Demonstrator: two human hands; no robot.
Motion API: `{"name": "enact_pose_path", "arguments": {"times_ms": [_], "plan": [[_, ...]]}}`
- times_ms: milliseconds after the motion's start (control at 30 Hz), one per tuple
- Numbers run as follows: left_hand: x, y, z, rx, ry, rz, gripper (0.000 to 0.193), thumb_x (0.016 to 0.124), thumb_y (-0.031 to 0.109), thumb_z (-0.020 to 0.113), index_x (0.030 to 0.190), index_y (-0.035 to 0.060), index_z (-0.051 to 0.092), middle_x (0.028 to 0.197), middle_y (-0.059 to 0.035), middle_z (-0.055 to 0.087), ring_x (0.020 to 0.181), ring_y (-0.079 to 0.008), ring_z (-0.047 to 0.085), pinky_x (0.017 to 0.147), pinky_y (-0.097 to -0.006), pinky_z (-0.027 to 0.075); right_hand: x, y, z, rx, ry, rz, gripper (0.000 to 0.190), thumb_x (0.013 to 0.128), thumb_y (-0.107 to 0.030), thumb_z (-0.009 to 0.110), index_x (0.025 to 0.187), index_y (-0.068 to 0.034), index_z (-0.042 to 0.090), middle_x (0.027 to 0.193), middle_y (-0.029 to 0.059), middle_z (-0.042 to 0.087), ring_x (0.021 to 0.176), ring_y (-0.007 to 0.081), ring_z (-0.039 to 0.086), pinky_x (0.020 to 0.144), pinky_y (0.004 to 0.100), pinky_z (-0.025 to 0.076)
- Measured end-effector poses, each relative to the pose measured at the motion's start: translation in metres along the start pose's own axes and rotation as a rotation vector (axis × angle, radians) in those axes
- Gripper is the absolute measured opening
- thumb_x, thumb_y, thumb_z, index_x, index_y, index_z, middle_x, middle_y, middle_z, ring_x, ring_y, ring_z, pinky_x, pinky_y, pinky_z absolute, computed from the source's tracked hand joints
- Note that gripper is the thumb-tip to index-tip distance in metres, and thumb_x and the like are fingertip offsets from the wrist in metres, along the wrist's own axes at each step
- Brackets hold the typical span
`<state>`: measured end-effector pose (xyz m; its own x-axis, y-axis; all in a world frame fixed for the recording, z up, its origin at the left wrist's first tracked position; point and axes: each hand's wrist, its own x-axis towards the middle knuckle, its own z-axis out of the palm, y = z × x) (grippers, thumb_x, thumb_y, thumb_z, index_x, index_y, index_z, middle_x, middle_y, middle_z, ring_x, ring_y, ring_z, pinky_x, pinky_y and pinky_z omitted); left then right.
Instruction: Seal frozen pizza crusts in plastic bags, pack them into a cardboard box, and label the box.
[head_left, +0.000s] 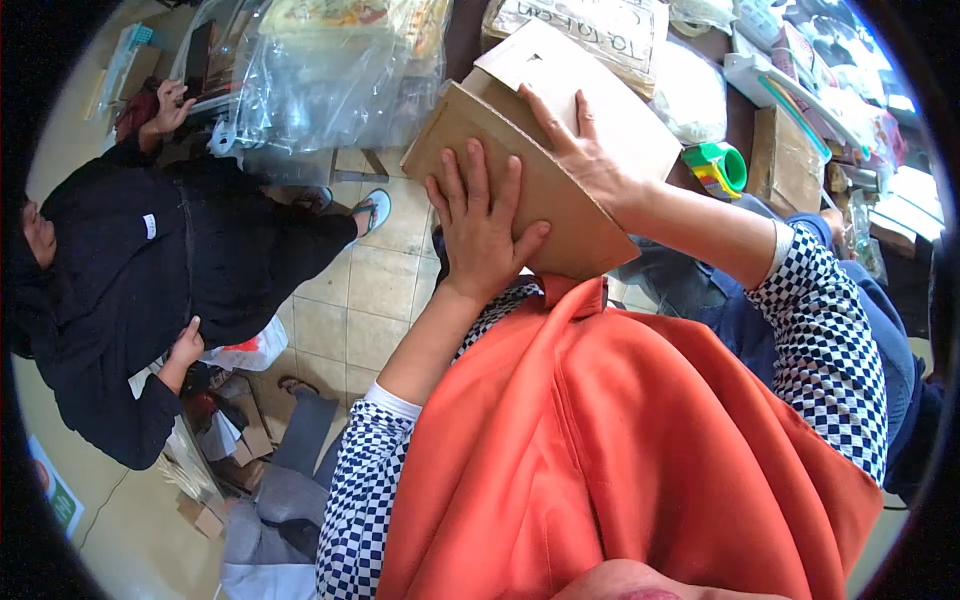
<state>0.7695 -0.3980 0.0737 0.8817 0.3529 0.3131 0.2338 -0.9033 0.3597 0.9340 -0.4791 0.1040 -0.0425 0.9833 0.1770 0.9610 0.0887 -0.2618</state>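
A brown cardboard box (525, 180) lies tilted before me at the table's edge, with a paler top panel and a brown side facing me. My left hand (484, 225) presses on that side, palm against it and fingers spread. Across the upper edge of the side rests my right hand (589, 154), its fingers reaching over the paler panel. Together both hands hold the box; its underside is hidden. Right of it stands a roll of tape with a green core (716, 169). Behind it lies a paper-wrapped bundle (581, 37) with handwriting.
Clear plastic bags (330, 82) cover the table at the left. A brown carton (784, 161) and a white tray (795, 101) are at the right. One person in black (150, 247) stands at my left; another in blue (870, 322) is close at my right. A stool (360, 176) shows below the table.
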Motion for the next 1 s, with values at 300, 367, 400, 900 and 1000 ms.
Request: {"name": "enact_pose_path", "arguments": {"times_ms": [300, 367, 400, 900, 1000], "plan": [[0.028, 0.007, -0.015, 0.091, 0.003, 0.076, 0.060, 0.080, 0.051, 0.052, 0.130, 0.0192, 0.042, 0.133, -0.0156, 0.033, 0.121, -0.0344, 0.030, 0.096, -0.0500, 0.022, -0.015, 0.032, -0.033, 1.135, 0.553, 0.620, 0.037, 0.092, -0.030, 0.043, 0.121, -0.009, 0.050, 0.129, 0.0105, 0.045, 0.124, 0.0327, 0.037, 0.104, 0.0413, 0.026], [0.057, -0.008, -0.021, 0.012, -0.057, 0.182, 0.064, 0.079, 0.053, 0.052, 0.131, 0.0180, 0.041, 0.131, -0.0154, 0.035, 0.120, -0.0336, 0.030, 0.097, -0.0499, 0.021, -0.025, 0.038, -0.027, 0.585, 0.454, 0.572, 0.036, 0.091, -0.028, 0.045, 0.120, -0.008, 0.051, 0.128, 0.0121, 0.047, 0.123, 0.0332, 0.038, 0.103, 0.0421, 0.027], [0.075, -0.013, -0.025, -0.054, -0.124, 0.257, 0.068, 0.077, 0.055, 0.053, 0.131, 0.0167, 0.040, 0.129, -0.0152, 0.036, 0.120, -0.0329, 0.030, 0.099, -0.0499, 0.019, -0.029, 0.038, -0.022, 0.065, 0.301, 0.506, 0.035, 0.090, -0.026, 0.047, 0.119, -0.007, 0.051, 0.126, 0.0137, 0.048, 0.122, 0.0338, 0.039, 0.102, 0.0429, 0.028], [0.139, -0.007, -0.015, -0.061, -0.468, 0.638, 0.089, 0.070, 0.063, 0.053, 0.140, 0.0171, 0.023, 0.145, -0.0146, 0.016, 0.134, -0.0341, 0.014, 0.102, -0.0599, 0.006, -0.045, -0.029, -0.045, 0.094, 0.079, 0.816, 0.080, 0.068, -0.038, 0.068, 0.135, -0.013, 0.033, 0.140, 0.0087, 0.032, 0.130, 0.0353, 0.024, 0.102, 0.0556, 0.022], [0.142, -0.009, -0.022, -0.085, -0.527, 0.635, 0.080, 0.074, 0.062, 0.051, 0.138, 0.0200, 0.029, 0.146, -0.0133, 0.016, 0.134, -0.0328, 0.015, 0.103, -0.0569, 0.009, -0.056, 0.006, -0.050, 0.274, 0.063, 0.701, 0.061, 0.071, -0.030, 0.069, 0.125, -0.011, 0.047, 0.126, 0.0103, 0.049, 0.118, 0.0306, 0.045, 0.098, 0.0464, 0.034]]}}
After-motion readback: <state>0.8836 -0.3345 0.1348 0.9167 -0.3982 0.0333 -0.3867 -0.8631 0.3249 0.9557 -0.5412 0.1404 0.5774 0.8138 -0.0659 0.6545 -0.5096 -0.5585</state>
